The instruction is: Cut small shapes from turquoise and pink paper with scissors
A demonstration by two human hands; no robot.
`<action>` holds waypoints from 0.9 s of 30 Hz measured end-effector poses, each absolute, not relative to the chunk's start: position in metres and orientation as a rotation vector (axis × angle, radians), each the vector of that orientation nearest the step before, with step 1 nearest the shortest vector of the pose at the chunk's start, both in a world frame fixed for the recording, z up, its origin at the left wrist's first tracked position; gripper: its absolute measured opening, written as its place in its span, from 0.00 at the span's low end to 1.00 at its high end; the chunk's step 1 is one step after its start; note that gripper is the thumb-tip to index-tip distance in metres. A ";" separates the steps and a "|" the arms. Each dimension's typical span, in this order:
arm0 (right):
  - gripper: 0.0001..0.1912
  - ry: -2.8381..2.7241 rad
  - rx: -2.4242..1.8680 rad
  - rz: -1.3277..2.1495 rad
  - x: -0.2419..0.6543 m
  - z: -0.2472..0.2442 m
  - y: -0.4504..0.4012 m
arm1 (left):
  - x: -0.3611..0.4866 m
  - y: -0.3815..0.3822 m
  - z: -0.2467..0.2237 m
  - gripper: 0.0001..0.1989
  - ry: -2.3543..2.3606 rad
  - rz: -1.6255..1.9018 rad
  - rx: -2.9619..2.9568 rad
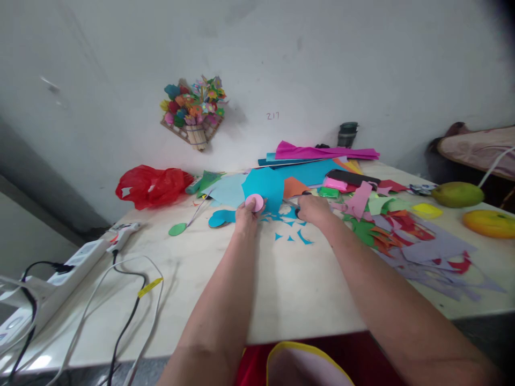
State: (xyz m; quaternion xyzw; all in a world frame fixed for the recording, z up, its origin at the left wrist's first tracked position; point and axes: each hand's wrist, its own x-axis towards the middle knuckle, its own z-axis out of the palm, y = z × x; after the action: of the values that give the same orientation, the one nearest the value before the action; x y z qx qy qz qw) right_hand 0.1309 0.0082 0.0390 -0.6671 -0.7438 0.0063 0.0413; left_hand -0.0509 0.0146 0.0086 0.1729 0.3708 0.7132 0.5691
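My left hand [247,213] pinches a pink paper circle [254,202] against a large blue paper sheet [263,185], with the thumb on top. My right hand [313,207] is closed around the dark handles of scissors [298,212], whose blades point left toward the blue paper. Small blue scraps [304,237] lie on the table below and between the hands. Left of my left hand are blue rounded pieces [219,217] and a green circle [177,229]. An orange paper piece [294,187] sits just behind the scissors.
Paper scraps [434,246] cover the right side of the table [298,300], near a mango [457,194] and an orange-yellow fruit [488,223]. A red plastic bag [155,185] is back left; a power strip [76,268] and cables are front left. A black phone-like object [352,177] lies behind.
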 end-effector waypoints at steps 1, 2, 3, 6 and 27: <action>0.17 -2.247 -2.042 0.022 0.133 0.039 0.009 | -0.051 0.015 0.008 0.09 0.867 1.680 0.403; 0.17 -2.208 -2.049 0.032 0.136 0.040 0.010 | -0.052 0.016 0.008 0.10 0.865 1.684 0.395; 0.17 -2.157 -2.068 0.045 0.139 0.041 0.011 | -0.053 0.017 0.007 0.10 0.865 1.688 0.382; 0.14 -1.976 -2.126 0.072 0.147 0.046 0.013 | -0.055 0.019 0.006 0.12 0.851 1.696 0.356; 0.14 -1.967 -1.130 1.513 0.162 0.052 0.003 | -0.055 0.020 0.004 0.11 0.906 1.691 0.422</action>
State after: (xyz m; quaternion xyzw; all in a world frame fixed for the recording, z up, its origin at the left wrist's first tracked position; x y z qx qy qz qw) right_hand 0.1620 0.0034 0.0525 -0.4057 -0.7058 0.5429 0.2061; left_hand -0.0549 0.0200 0.0038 0.1788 0.3837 0.7159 0.5553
